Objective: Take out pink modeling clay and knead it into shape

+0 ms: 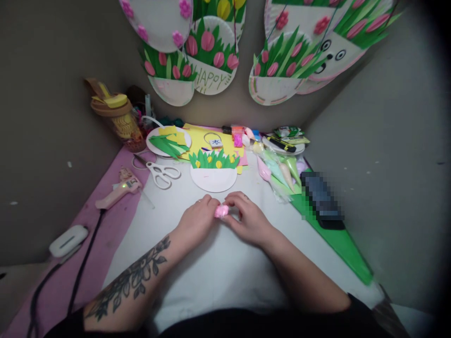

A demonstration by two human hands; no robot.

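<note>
A small shiny pink packet [221, 211] is held between my two hands above the white table cover. My left hand [200, 215] is closed with its fingertips on the packet's left side. From the right, my right hand [248, 217] pinches the same packet between thumb and fingers. What is inside the packet is too small to tell. Just beyond my hands lies a white paper plate pocket [213, 180] with green paper grass [211, 160] and small yellow flowers standing out of its top edge.
White-handled scissors [164, 176] and a pink glue gun [121, 190] lie on the left, near a white case [68, 240]. Piping bags [278, 169] and a dark phone [322, 199] are on the right. Decorated paper plates [278, 89] hang behind; a brown-lidded cup [121, 117] stands back left.
</note>
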